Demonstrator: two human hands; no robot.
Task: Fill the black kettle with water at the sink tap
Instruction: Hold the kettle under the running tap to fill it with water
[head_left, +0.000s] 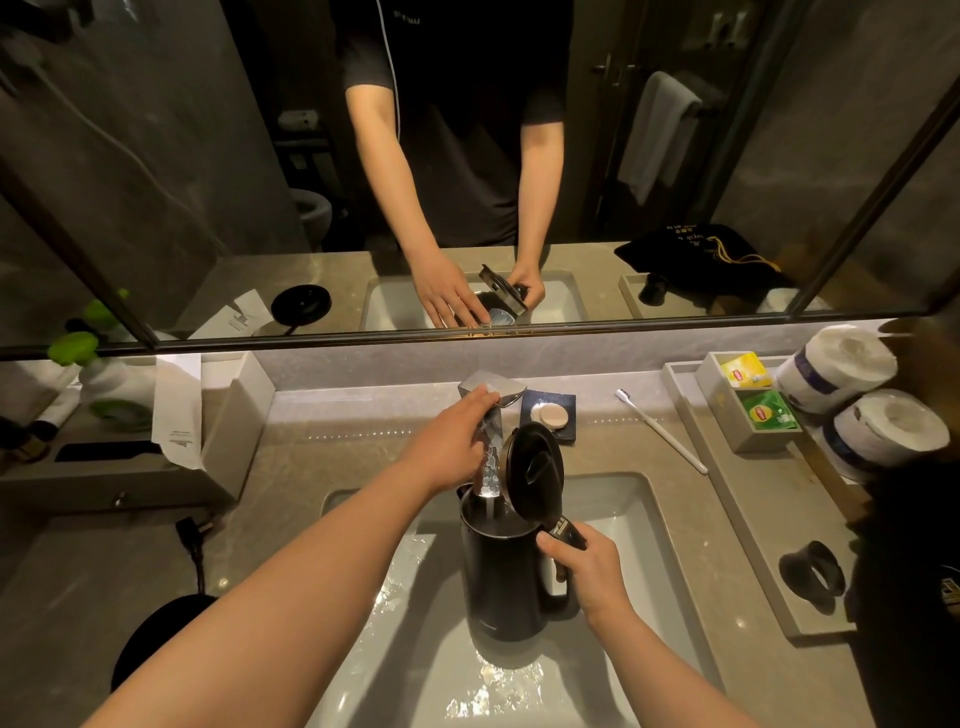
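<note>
Black kettle (501, 566) stands in sink (639, 525), lid up, right hand (582, 569) clenching handle; left hand (457, 441) grasps tap (491, 410) (water apparently running). Late shutoff risks overflow.

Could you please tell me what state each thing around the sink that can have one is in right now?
black kettle: upright in the sink, held by its handle.
kettle lid: flipped open.
tap: running into the kettle.
left hand: on the tap.
right hand: gripping the handle.
sink: wet.
toothbrush: lying on the counter.
</note>
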